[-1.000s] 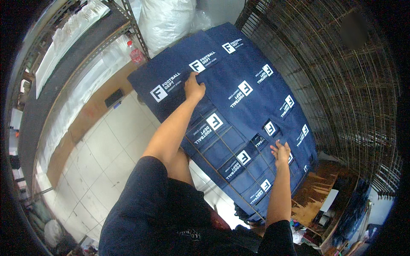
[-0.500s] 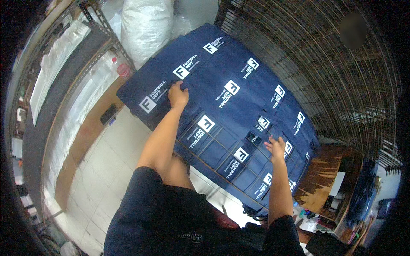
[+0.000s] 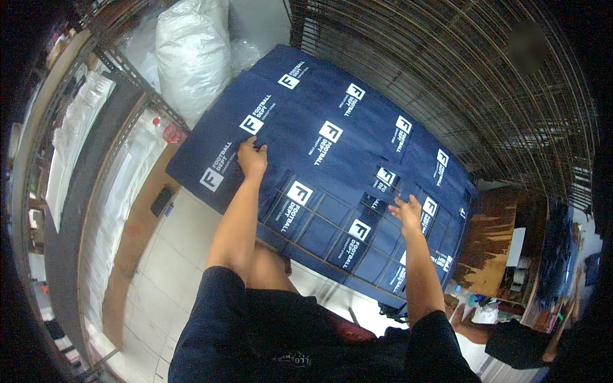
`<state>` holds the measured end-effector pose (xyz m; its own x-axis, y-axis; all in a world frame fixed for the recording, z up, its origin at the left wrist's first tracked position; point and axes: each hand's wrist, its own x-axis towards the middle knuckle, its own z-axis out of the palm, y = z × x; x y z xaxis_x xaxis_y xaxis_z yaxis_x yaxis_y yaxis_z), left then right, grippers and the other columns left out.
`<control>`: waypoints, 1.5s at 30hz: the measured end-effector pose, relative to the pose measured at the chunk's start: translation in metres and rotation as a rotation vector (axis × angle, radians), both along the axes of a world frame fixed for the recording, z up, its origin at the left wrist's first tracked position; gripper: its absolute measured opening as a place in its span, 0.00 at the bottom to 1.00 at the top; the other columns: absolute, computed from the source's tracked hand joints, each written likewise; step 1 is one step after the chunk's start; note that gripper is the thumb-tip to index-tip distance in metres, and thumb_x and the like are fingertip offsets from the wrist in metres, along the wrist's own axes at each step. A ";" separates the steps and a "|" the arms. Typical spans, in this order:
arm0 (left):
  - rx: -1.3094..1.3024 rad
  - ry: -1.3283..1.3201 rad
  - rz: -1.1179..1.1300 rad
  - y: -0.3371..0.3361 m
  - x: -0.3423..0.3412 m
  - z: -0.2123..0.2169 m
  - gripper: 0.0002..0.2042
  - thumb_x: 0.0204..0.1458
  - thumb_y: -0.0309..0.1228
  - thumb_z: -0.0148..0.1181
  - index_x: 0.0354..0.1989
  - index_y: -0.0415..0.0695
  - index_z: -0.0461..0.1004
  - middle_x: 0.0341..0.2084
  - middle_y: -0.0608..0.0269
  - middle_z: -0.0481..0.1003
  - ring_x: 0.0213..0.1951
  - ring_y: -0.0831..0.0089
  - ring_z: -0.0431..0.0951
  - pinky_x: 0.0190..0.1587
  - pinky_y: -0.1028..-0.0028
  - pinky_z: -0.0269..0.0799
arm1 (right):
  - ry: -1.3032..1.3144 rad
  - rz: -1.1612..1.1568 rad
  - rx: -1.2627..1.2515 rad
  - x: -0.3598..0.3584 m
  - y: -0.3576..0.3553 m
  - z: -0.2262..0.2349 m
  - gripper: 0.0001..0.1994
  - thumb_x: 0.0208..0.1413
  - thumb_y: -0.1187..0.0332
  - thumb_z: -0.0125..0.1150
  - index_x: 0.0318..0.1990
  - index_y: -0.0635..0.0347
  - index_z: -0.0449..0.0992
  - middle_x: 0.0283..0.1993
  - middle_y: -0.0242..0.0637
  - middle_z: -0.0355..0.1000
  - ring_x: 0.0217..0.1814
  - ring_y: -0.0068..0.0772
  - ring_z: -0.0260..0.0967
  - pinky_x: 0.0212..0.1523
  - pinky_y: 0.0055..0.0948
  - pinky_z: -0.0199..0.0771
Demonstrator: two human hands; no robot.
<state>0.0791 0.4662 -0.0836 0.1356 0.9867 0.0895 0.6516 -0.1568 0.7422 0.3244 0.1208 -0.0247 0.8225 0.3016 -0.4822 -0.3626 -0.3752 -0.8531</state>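
Flat navy fabric pieces with white printed squares and lettering lie side by side and overlapping over a wire rack. Its thin rods show at the near side. My left hand is at the left part of the fabric, thumb and fingers closed on a navy printed piece; the exact grip is partly hidden. Farther right, my right hand is over the fabric with its fingers apart and loosely curled, holding nothing I can see. A small folded or dark patch lies beside it.
Tall stacked wire racks rise along the far right. A stuffed white sack stands at the far left, near shelving with plastic-covered stacks. A worn wooden cabinet is at right; a person in dark clothing is at lower right.
The view has shifted slightly, so the rack and fabric appear farther left. My left hand stays at the same printed piece. My right hand's fingers have spread a little over the fabric.
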 end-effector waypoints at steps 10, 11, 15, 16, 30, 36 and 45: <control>-0.040 -0.018 0.006 -0.001 -0.002 0.005 0.21 0.40 0.29 0.67 0.45 0.39 0.73 0.38 0.51 0.71 0.42 0.58 0.73 0.47 0.63 0.67 | -0.003 -0.073 -0.011 -0.003 -0.003 -0.010 0.36 0.51 0.72 0.61 0.63 0.70 0.47 0.37 0.44 0.69 0.28 0.33 0.74 0.23 0.25 0.72; 0.020 0.003 0.008 0.001 -0.005 -0.001 0.22 0.40 0.30 0.67 0.45 0.39 0.72 0.40 0.51 0.70 0.44 0.57 0.72 0.48 0.62 0.66 | 0.000 -0.082 -0.025 -0.003 -0.003 -0.011 0.36 0.51 0.71 0.61 0.63 0.70 0.47 0.37 0.44 0.69 0.27 0.33 0.74 0.23 0.25 0.72; 0.166 0.120 0.098 -0.020 -0.001 0.041 0.26 0.41 0.34 0.67 0.50 0.39 0.68 0.44 0.49 0.67 0.50 0.53 0.67 0.50 0.61 0.65 | -0.042 -0.130 -0.217 -0.011 -0.021 -0.015 0.36 0.48 0.65 0.65 0.62 0.63 0.53 0.41 0.46 0.70 0.27 0.32 0.74 0.20 0.25 0.70; 0.191 0.097 0.078 -0.023 -0.004 0.047 0.27 0.41 0.35 0.66 0.51 0.40 0.68 0.43 0.48 0.67 0.49 0.52 0.68 0.50 0.60 0.65 | -0.080 -0.120 -0.205 -0.017 -0.030 -0.017 0.35 0.48 0.65 0.66 0.62 0.63 0.54 0.38 0.43 0.70 0.26 0.31 0.73 0.20 0.25 0.70; -0.056 -0.222 -0.652 -0.170 0.003 0.153 0.28 0.44 0.34 0.65 0.55 0.38 0.65 0.22 0.66 0.66 0.28 0.75 0.66 0.34 0.74 0.64 | -1.154 -0.514 -0.310 -0.002 -0.345 0.176 0.09 0.48 0.70 0.62 0.35 0.64 0.75 0.32 0.38 0.74 0.30 0.26 0.70 0.34 0.24 0.69; -0.156 -0.117 -0.916 -0.284 -0.044 0.158 0.25 0.40 0.32 0.68 0.47 0.34 0.69 0.21 0.68 0.66 0.26 0.79 0.66 0.30 0.77 0.64 | -1.618 -0.869 -0.626 0.052 -0.490 0.318 0.04 0.51 0.69 0.59 0.32 0.58 0.74 0.27 0.34 0.71 0.28 0.30 0.69 0.32 0.28 0.68; -0.195 -0.012 -0.874 -0.359 -0.106 0.159 0.15 0.48 0.32 0.65 0.41 0.39 0.73 0.20 0.68 0.72 0.22 0.82 0.69 0.25 0.80 0.66 | -1.035 -0.781 -1.055 0.209 -0.591 0.401 0.15 0.46 0.64 0.61 0.44 0.51 0.75 0.44 0.44 0.74 0.49 0.45 0.70 0.48 0.41 0.70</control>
